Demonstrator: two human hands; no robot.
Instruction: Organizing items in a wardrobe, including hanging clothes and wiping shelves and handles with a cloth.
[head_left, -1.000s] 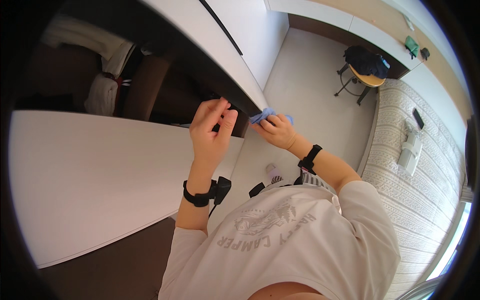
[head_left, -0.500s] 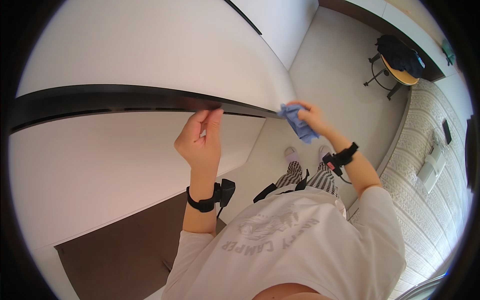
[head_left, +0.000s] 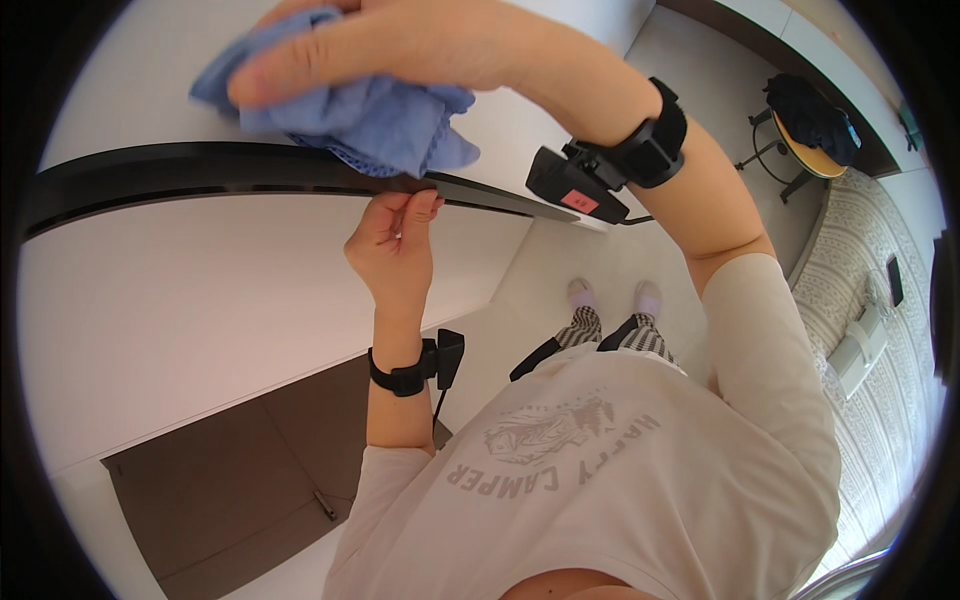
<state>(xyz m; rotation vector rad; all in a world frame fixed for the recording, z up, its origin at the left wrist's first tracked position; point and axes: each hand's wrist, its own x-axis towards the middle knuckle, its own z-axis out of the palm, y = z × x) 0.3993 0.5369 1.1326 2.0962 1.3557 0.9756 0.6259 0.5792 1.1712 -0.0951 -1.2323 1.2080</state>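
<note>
My right hand [head_left: 400,40] reaches across to the upper left, closed on a crumpled blue cloth [head_left: 390,130]. The cloth lies over the white panel [head_left: 130,115] and hangs down onto a long black edge strip [head_left: 110,172]. Its fingertips are slightly blurred and partly cut off by the top edge. Below the cloth, my left hand [head_left: 395,240] has its fingers bent and pinched on the lower edge of that strip. Under the strip a second white surface [head_left: 200,290] slopes toward me. Both wrists carry black strapped devices.
A stool [head_left: 800,145] with a dark garment [head_left: 815,110] on it stands at the far right. Beside it runs a seat or bed with a patterned cover [head_left: 850,220], holding a dark phone-like slab [head_left: 895,280] and a white box-like object [head_left: 858,350]. Brown panelling [head_left: 240,490] shows lower left.
My right hand has swung from the strip's right end up and left with the blue cloth, over the white panel. My left hand stays at the strip, slightly higher in the picture.
</note>
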